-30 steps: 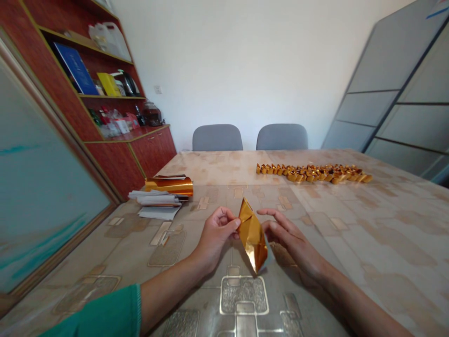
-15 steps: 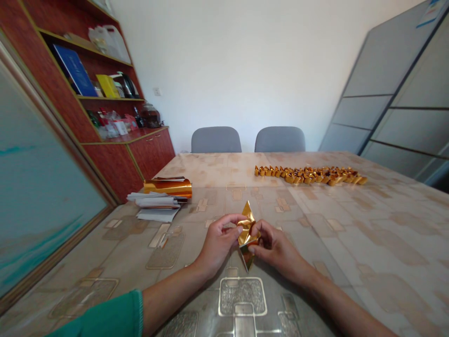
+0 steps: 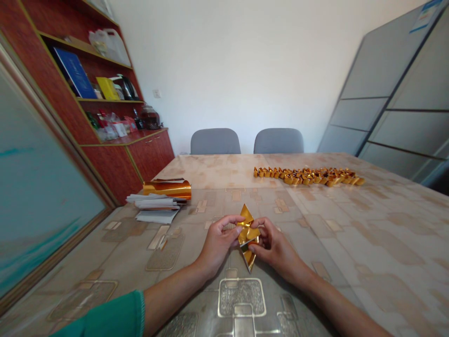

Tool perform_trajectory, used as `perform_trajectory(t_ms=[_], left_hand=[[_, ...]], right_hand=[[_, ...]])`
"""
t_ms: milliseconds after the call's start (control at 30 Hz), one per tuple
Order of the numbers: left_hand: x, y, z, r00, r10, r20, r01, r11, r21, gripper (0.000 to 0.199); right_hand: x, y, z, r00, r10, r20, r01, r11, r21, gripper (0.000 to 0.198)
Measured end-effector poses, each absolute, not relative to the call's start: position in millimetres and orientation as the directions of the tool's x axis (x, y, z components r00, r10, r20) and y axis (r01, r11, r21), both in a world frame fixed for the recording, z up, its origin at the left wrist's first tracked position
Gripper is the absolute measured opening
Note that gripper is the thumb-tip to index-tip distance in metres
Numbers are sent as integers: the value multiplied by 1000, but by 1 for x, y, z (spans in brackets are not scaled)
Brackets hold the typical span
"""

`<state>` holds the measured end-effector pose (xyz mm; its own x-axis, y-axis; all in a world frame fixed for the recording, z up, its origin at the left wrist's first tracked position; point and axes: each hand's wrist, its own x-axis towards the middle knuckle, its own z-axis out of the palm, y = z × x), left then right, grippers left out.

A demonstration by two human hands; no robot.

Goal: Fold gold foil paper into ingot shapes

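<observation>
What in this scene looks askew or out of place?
The grey panel leans tilted against the right-hand wall. Otherwise nothing stands out: both hands pinch the gold foil, and folded gold pieces lie in a row.

**Gold foil on a beige table**

The foil (image 3: 247,236) is shiny gold, as are the folded pieces (image 3: 308,176) and the roll (image 3: 167,188). The table (image 3: 368,234) is patterned in beige and grey squares. A green sleeve (image 3: 108,318) and grey chairs (image 3: 215,141) are seen.

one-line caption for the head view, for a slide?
Left hand and right hand pinch a folded gold foil piece above the patterned table.
</observation>
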<state>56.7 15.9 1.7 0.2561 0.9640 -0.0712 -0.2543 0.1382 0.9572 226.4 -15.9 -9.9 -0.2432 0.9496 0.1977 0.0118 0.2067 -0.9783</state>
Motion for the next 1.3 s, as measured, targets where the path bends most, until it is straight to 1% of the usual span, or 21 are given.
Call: perform_trajectory(t_ms=[267,500,667,833,967,1133,1300], left_hand=[[56,16,2,257,963,-77,-288,152,946,55],[57,16,3,250,965,-83,-279,154,948,52],[56,16,4,253,964,-82,-273,152,950,51],[57,17,2,260,964,-65,-278,139,951,49],[57,16,3,236,972,-21,-271,86,959,47],[57,15,6,242,970,-12,-281,82,956,61],[57,16,5,242,970,-27,-282,97,954,60]], right_hand=[[226,-15,-13,-237,953,190,-13,192,-981,32],[226,-16,-9,-235,956,175,0,180,-984,33],[224,-17,-7,-250,950,187,-41,182,-982,33],[225,-16,-10,-234,956,174,-24,173,-985,40],[225,-15,-12,-215,964,155,16,162,-987,50],[224,-14,-13,-197,969,148,19,155,-988,54],[224,-15,-12,-200,969,145,30,154,-988,54]])
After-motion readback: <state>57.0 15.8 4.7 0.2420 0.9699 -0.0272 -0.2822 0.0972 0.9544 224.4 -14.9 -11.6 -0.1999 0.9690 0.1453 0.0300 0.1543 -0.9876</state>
